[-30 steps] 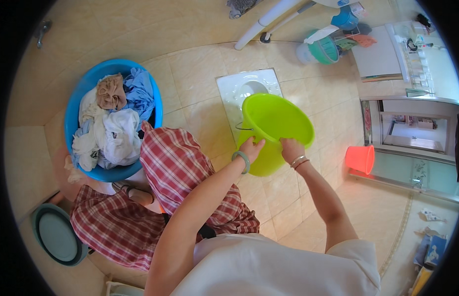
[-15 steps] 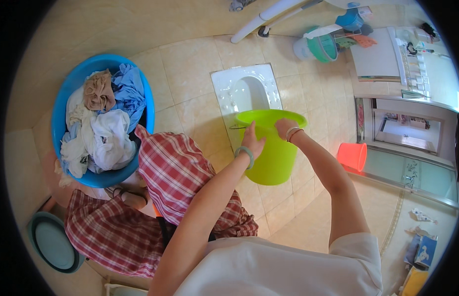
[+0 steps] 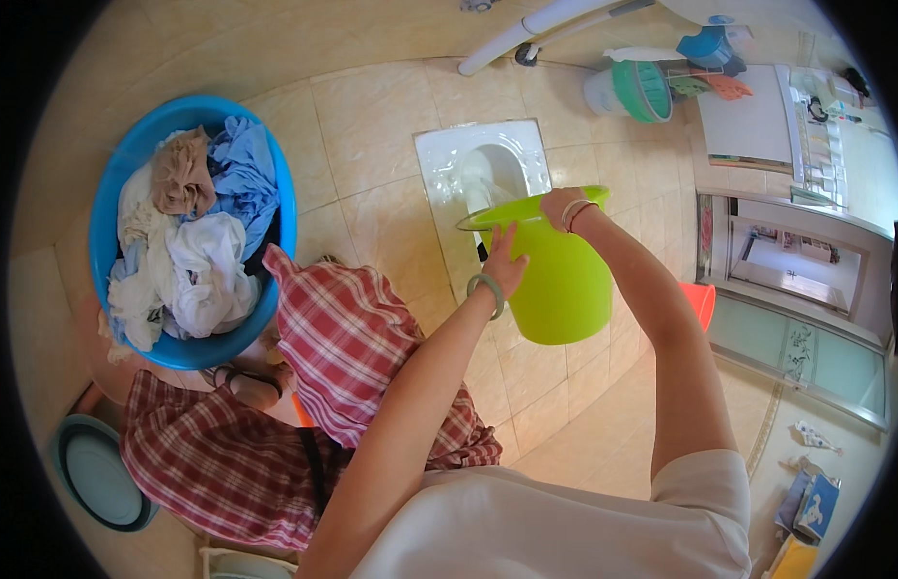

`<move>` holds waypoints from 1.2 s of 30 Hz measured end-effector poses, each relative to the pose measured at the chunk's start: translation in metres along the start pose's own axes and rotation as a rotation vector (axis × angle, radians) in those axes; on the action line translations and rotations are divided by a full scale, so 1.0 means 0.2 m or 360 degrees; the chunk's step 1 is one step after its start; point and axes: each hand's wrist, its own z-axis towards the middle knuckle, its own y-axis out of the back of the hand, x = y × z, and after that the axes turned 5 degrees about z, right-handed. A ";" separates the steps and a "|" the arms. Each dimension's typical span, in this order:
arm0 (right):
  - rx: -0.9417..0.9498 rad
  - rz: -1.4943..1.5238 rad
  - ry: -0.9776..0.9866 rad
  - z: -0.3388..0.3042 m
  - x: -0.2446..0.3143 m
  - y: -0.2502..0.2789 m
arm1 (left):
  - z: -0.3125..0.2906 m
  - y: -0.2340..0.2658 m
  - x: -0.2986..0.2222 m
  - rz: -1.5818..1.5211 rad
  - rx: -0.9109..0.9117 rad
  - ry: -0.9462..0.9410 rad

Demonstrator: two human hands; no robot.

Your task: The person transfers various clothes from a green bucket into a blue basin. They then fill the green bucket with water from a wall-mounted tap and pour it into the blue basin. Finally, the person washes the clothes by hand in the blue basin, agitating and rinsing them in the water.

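Observation:
A lime-green bucket (image 3: 561, 294) is tilted over the near end of a white squat toilet (image 3: 441, 154), its mouth leaning toward the basin. My right hand (image 3: 566, 206) is closed on the bucket's rim at the far right. Against the bucket's left side rests my left hand (image 3: 507, 264), fingers spread just under the rim. White, shiny water shows in the basin beside the bucket's lip. The bucket's inside is hidden from this angle.
To my left stands a blue tub (image 3: 289, 207) full of clothes (image 3: 212, 265). A grey-green basin (image 3: 106, 473) lies at lower left. A red bucket (image 3: 700, 301) is partly behind my right arm. A white pipe (image 3: 511, 37) and a green-lined bin (image 3: 642, 92) stand farther off.
The green bucket has tipped toward the toilet, its base swinging right and its rim rising at the right. My right hand has moved up with the rim. White water now shows in the basin.

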 end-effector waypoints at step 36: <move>-0.1012 0.0028 0.0148 -0.35 0.41 0.35 | 0.11 0.43 -0.18 -0.1061 -0.1400 0.0302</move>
